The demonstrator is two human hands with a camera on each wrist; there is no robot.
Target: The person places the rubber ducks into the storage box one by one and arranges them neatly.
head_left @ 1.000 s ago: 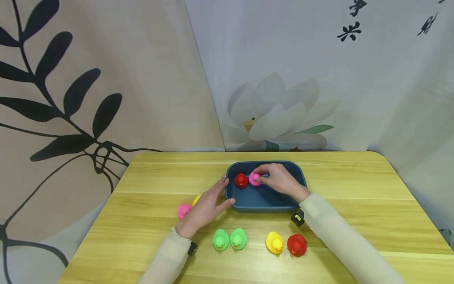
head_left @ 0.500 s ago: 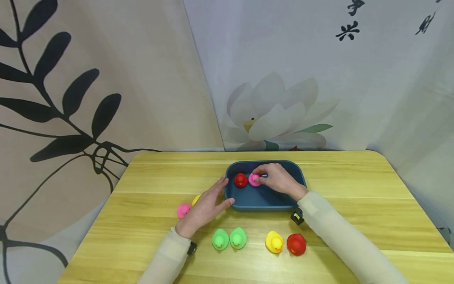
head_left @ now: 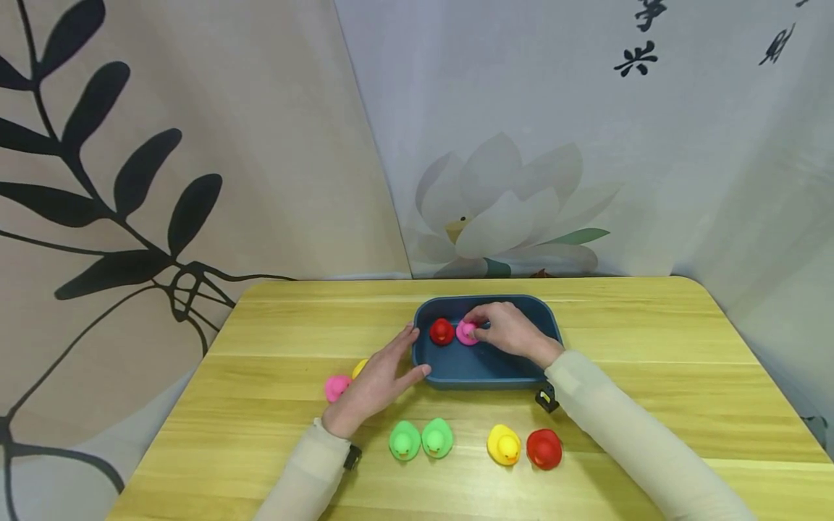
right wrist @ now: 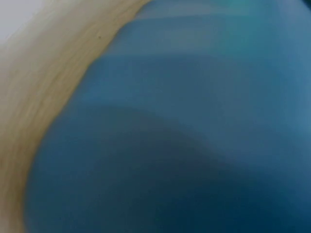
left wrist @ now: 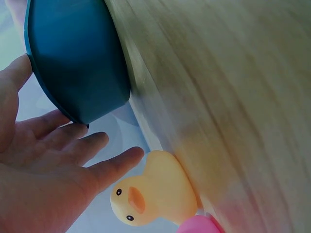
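Observation:
A blue tray stands toward the back of the table. My right hand reaches into it, thumb and fingers pinching a pink rubber duck. Just left of that sits a red rubber duck inside the tray. My left hand has its fingers extended, with thumb and fingertips touching the tray's left end. In the left wrist view, a yellow rubber duck lies below that hand's fingers, beside a pink duck. The right wrist view is filled by the blurred tray wall.
In front of the tray are two green ducks, a yellow duck and a red duck on the wooden table. Left of my left hand, another pink duck shows. A patterned curtain hangs behind.
Both hands keep their places, the right still pinching the pink duck in the tray. The head view has shifted very slightly.

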